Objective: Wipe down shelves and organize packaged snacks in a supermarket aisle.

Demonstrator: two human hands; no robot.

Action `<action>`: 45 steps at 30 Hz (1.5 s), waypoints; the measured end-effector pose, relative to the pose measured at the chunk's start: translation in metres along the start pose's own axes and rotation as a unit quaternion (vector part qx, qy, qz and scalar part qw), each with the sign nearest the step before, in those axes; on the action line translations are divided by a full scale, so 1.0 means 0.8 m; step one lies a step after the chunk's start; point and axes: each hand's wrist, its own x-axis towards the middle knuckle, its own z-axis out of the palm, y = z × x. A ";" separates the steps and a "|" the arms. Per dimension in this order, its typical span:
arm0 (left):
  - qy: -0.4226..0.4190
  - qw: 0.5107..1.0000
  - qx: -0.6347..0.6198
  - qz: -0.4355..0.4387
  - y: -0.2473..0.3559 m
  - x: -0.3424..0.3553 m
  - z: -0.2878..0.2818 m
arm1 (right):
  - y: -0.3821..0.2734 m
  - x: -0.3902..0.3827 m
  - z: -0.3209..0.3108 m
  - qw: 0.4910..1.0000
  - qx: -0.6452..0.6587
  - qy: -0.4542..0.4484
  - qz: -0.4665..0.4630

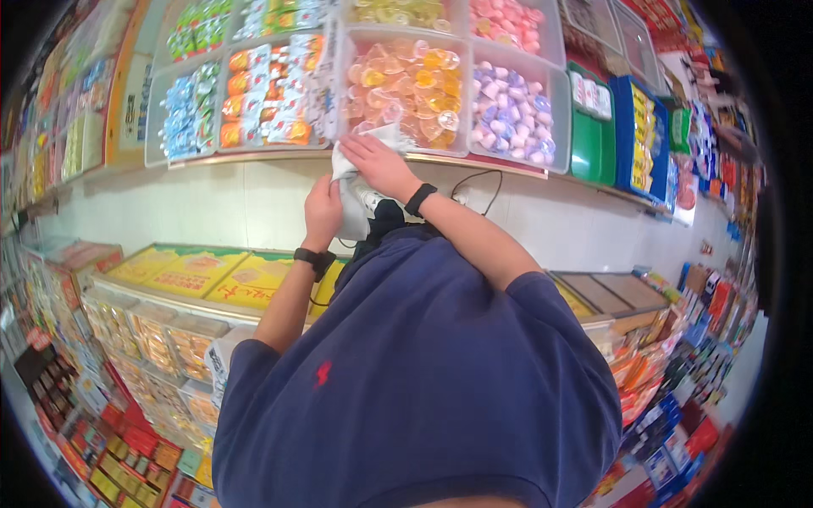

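Observation:
A white cloth (354, 222) drapes over the front edge of a clear plastic candy bin and hangs down below it. My right hand (377, 165) presses the cloth's upper part against the bin's front rim, fingers together over it. Lower and to the left, my left hand (323, 210) is closed on the cloth's hanging side; its fingertips are partly hidden. Right behind the cloth, the bin's compartment holds orange and pink jelly cups (402, 85). Left of it are orange-and-white packets (267, 97); to the right lie purple and pink capsule-shaped sweets (512, 106).
A green tray (593, 142) and a blue box (641, 140) with yellow packets stand at the right. Below the shelf a white panel (284, 199) has a black cable (483, 173). Yellow-topped display cases (195, 273) run behind me, with packed shelves on both sides.

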 end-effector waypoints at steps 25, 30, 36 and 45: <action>-0.114 0.970 0.185 0.112 0.229 -0.033 0.281 | 0.156 -0.278 -0.196 0.990 -0.093 0.008 0.106; -0.206 0.951 0.142 0.180 0.272 -0.022 0.313 | 0.171 -0.327 -0.240 0.980 -0.109 0.000 0.168; -0.273 0.924 0.109 0.246 0.317 -0.012 0.382 | 0.190 -0.387 -0.296 0.960 -0.126 0.009 0.249; -0.426 0.833 0.083 0.342 0.397 -0.006 0.453 | 0.174 -0.501 -0.338 0.849 -0.051 0.109 0.515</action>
